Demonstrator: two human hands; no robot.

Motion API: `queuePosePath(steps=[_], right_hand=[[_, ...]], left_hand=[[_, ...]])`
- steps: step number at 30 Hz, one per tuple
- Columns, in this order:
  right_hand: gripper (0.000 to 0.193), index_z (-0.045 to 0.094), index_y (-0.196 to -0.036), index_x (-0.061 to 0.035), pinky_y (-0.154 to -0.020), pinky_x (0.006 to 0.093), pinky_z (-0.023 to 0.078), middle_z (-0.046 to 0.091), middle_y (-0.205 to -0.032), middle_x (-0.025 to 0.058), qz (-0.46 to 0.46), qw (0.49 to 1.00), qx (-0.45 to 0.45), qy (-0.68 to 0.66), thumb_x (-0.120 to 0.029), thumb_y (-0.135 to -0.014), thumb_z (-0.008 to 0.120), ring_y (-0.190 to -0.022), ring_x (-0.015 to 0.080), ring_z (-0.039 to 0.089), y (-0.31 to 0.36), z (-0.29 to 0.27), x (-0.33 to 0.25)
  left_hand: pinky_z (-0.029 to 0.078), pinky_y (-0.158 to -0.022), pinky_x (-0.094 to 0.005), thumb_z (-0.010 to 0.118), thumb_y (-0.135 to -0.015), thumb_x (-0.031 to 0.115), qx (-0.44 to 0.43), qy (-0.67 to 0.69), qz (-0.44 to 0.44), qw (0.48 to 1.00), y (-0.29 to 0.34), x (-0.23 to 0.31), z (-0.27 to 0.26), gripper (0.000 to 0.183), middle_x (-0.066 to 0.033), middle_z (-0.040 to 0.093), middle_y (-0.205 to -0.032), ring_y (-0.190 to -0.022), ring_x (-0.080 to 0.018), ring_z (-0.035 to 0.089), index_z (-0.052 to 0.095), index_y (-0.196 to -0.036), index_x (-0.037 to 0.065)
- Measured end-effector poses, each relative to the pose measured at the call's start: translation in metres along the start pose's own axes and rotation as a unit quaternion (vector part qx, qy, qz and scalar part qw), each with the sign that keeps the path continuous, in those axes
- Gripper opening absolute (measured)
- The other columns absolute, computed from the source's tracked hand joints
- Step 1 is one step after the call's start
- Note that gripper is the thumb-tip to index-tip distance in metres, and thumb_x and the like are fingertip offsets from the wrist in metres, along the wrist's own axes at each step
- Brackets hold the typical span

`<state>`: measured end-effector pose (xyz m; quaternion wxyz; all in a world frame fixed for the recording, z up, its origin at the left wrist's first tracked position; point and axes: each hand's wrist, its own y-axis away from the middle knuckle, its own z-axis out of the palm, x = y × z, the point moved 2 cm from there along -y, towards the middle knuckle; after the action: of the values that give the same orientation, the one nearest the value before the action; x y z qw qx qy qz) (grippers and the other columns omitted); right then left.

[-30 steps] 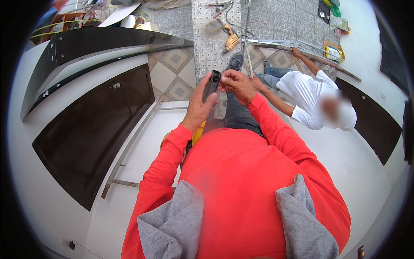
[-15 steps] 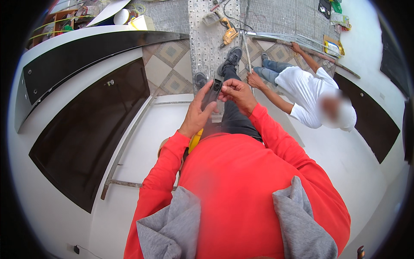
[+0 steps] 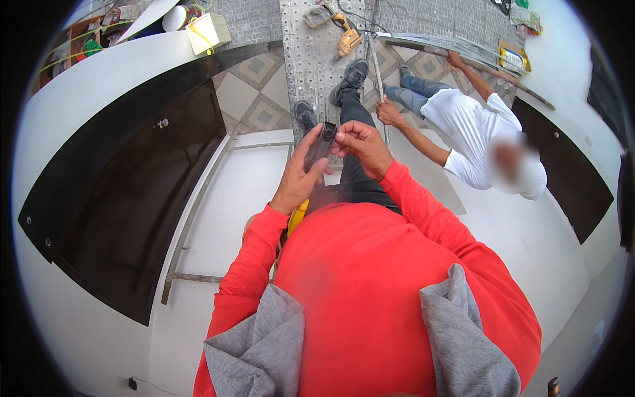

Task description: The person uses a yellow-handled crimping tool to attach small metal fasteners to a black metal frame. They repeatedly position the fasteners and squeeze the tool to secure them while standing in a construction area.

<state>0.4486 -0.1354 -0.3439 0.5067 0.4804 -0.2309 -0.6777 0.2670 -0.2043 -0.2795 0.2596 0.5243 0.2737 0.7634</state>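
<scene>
In front of my waist, my left hand (image 3: 301,169) holds a slim dark case-like object (image 3: 322,145), its length along the palm. A round dark hole or lens shows at its far end. What kind of object it is, I cannot tell. My right hand (image 3: 362,147) is closed in a pinch right beside that far end. Its thumb and fingertips meet against the object's edge, and anything small between them is hidden. Beyond my shoes, a yellow power drill (image 3: 348,42) lies on the perforated metal plank (image 3: 305,73) under my feet.
A co-worker in a white shirt (image 3: 463,129) stands lower at the right, one hand around an upright pole (image 3: 377,69), the other at a long horizontal bar (image 3: 489,83). Scaffold tubing (image 3: 198,212) runs at my left, beside a dark door (image 3: 132,218). A white box (image 3: 208,33) sits on the far-left ledge.
The view has shifted slightly, so the plank and drill appear a little further left. Both hands keep nearly the same hold on the dark object.
</scene>
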Motion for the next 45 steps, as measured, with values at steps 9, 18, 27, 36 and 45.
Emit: queuePosePath(steps=[9, 18, 27, 36, 45], right_hand=[[0.014, 0.064, -0.109, -0.0028, -0.071, 0.0262, 0.056, 0.071, -0.093, 0.0083, 0.015, 1.000, 0.014, -0.004, -0.013, -0.100, 0.068, -0.084, 0.0164, 0.072, -0.009, 0.000, 0.001], [0.013, 0.064, -0.109, -0.0032, -0.071, 0.0259, 0.057, 0.071, -0.093, 0.0084, 0.015, 1.000, 0.007, -0.014, -0.013, -0.100, 0.068, -0.084, 0.0168, 0.072, -0.010, 0.009, -0.002], [0.012, 0.064, -0.108, -0.0034, -0.071, 0.0260, 0.057, 0.072, -0.093, 0.0084, 0.001, 1.000, 0.002, -0.009, -0.012, -0.100, 0.068, -0.084, 0.0168, 0.072, -0.007, 0.020, -0.004], [0.012, 0.065, -0.107, -0.0047, -0.069, 0.0248, 0.056, 0.071, -0.092, 0.0070, -0.030, 1.000, -0.005, 0.003, -0.014, -0.100, 0.069, -0.082, 0.0155, 0.072, 0.003, 0.034, -0.005], [0.022, 0.069, -0.117, -0.0005, -0.073, 0.0245, 0.056, 0.070, -0.091, 0.0028, -0.129, 0.989, 0.067, 0.031, -0.017, -0.103, 0.064, -0.083, 0.0101, 0.068, 0.035, 0.049, -0.021]], left_hand=[[0.049, -0.065, -0.0237, 0.058, -0.101, 0.007, -0.006, -0.002, -0.029, 1.000, -0.010, 0.001, -0.005, 0.067, -0.0109, 0.053, -0.141, -0.086, -0.0125, 0.066, 0.031, -0.162, 0.016], [0.048, -0.064, -0.0231, 0.057, -0.101, 0.005, 0.001, 0.004, -0.021, 1.000, -0.008, 0.000, -0.012, 0.068, -0.0077, 0.059, -0.139, -0.086, -0.0116, 0.067, 0.032, -0.162, 0.019], [0.048, -0.063, -0.0234, 0.057, -0.100, 0.004, -0.001, -0.012, -0.004, 1.000, 0.001, 0.005, -0.019, 0.068, -0.0081, 0.056, -0.143, -0.087, -0.0116, 0.067, 0.033, -0.162, 0.019], [0.055, -0.071, -0.0256, 0.067, -0.094, 0.005, -0.004, -0.070, 0.039, 0.997, 0.013, 0.008, -0.024, 0.075, -0.0109, 0.052, -0.145, -0.100, -0.0169, 0.069, 0.034, -0.161, 0.019], [0.060, -0.082, -0.0311, 0.062, -0.100, 0.006, -0.034, 0.116, 0.045, 0.992, 0.028, 0.033, -0.046, 0.074, -0.0170, 0.052, -0.142, -0.121, -0.0288, 0.066, 0.023, -0.163, 0.016]])
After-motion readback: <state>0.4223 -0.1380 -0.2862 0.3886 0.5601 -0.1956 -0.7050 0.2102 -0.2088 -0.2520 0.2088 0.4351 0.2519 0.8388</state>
